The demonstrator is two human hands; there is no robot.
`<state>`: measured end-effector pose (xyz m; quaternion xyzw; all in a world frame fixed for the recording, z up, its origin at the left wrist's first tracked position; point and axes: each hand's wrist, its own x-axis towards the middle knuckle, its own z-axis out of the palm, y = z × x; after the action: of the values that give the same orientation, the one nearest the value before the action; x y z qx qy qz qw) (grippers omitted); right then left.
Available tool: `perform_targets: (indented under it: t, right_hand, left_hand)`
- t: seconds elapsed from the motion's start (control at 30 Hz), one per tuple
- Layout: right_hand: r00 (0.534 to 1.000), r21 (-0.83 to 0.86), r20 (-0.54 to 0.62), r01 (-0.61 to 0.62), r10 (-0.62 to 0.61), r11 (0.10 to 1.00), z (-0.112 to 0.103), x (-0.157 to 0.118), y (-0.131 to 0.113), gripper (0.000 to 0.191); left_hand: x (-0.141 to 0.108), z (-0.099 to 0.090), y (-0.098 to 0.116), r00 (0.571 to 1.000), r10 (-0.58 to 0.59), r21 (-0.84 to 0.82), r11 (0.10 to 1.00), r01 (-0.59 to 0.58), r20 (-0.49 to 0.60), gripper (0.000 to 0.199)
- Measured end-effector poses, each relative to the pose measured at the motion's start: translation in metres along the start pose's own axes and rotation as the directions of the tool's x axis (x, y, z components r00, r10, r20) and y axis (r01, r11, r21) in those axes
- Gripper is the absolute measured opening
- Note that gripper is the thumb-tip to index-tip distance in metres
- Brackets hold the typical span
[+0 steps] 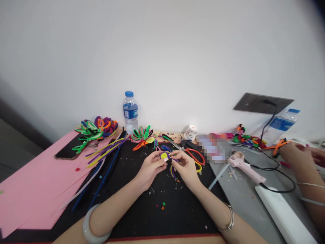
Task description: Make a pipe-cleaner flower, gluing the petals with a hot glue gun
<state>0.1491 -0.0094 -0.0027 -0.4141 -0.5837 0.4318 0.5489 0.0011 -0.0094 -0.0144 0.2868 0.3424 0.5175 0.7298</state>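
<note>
Above the middle of the black mat, my left hand (pixel 151 169) pinches a small coil of yellow and purple pipe cleaner (pixel 164 155) between thumb and fingers. My right hand (pixel 187 169) meets it from the other side, its thumb and fingertips closed on the purple edge of the same piece. Scissors (pixel 194 152) with orange handles lie just behind my right hand. Several short purple and yellow pipe cleaners (pixel 172 172) show beneath the hands, partly hidden. Behind my left hand lies a looped pipe-cleaner flower (pixel 142 135) in green, pink and orange.
Loose pipe cleaners (pixel 106 150), a phone (pixel 68 149) and pink sheets (pixel 38 189) lie left. A water bottle (pixel 130 113) and paper cup (pixel 190 132) stand by the wall. Right are a corded glue gun (pixel 247 169), a white box-like bar (pixel 284 213) and another person's hand (pixel 297 154).
</note>
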Motion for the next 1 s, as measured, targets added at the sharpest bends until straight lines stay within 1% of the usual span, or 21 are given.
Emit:
perform_targets:
  t: [0.1, 0.27, 0.47, 0.6, 0.77, 0.83, 0.9, 1.0]
  right_hand:
    - [0.998, 0.042, 0.005, -0.065, 0.065, 0.997, 0.000, 0.000, -0.001, 0.010]
    - [0.987, 0.086, -0.016, -0.158, 0.160, 0.984, 0.001, 0.000, -0.005, 0.016]
    - [0.964, 0.191, -0.014, -0.258, 0.266, 0.947, 0.002, 0.001, -0.006, 0.020]
    - [0.962, 0.218, -0.006, -0.265, 0.272, 0.939, 0.001, 0.001, -0.003, 0.021]
    - [0.964, 0.225, -0.012, -0.257, 0.266, 0.940, -0.003, 0.003, 0.001, 0.020]
    - [0.964, 0.220, -0.046, -0.247, 0.263, 0.944, -0.006, 0.005, 0.001, 0.020]
    - [0.963, 0.210, -0.078, -0.236, 0.257, 0.949, -0.009, 0.007, 0.002, 0.020]
    - [0.966, 0.196, -0.101, -0.215, 0.238, 0.957, -0.013, 0.010, 0.005, 0.020]
  left_hand:
    - [-0.001, 0.001, 0.001, 0.999, 0.031, 0.048, 0.998, -0.031, -0.010, 0.032]
    - [-0.002, 0.002, 0.001, 0.994, 0.098, 0.215, 0.973, -0.087, -0.039, 0.033]
    - [-0.001, 0.002, 0.004, 0.981, 0.192, 0.361, 0.916, -0.174, -0.014, 0.036]
    - [0.001, 0.002, 0.004, 0.979, 0.205, 0.409, 0.893, -0.187, 0.000, 0.039]
    - [0.000, 0.004, 0.006, 0.978, 0.203, 0.401, 0.893, -0.204, 0.045, 0.044]
    - [-0.001, 0.006, 0.009, 0.978, 0.208, 0.400, 0.896, -0.195, 0.010, 0.040]
    - [-0.001, 0.007, 0.012, 0.974, 0.220, 0.390, 0.902, -0.182, -0.053, 0.035]
    - [0.000, 0.005, 0.014, 0.960, 0.253, 0.347, 0.917, -0.198, -0.121, 0.030]
